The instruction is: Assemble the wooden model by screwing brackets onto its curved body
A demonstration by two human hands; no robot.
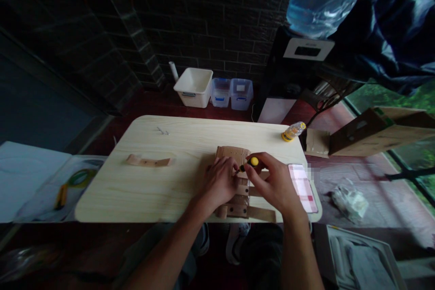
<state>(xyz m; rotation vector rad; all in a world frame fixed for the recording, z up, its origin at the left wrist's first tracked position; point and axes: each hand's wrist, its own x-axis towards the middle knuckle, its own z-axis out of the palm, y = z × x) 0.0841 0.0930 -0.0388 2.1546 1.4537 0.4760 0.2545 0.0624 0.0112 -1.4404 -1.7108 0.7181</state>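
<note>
A brown cardboard piece (234,151) lies on the light wooden table near its front edge, with cardboard strips (261,214) across it. Dark round fasteners dot the strips. My right hand (272,179) is closed around a screwdriver (252,162) with a yellow-and-black handle, its tip pointing down-left at the cardboard. Beside the tip, my left hand (222,176) presses on the cardboard, its fingers bent and close together. Whether those fingertips pinch a small part is hidden.
On the table (136,195) lie a loose cardboard strip (148,161), a few small metal pieces (163,131), a clear-and-yellow bottle (292,132) and a phone (302,188). Beyond stand a white basket (193,82), two clear bins (241,95) and a water dispenser (288,68).
</note>
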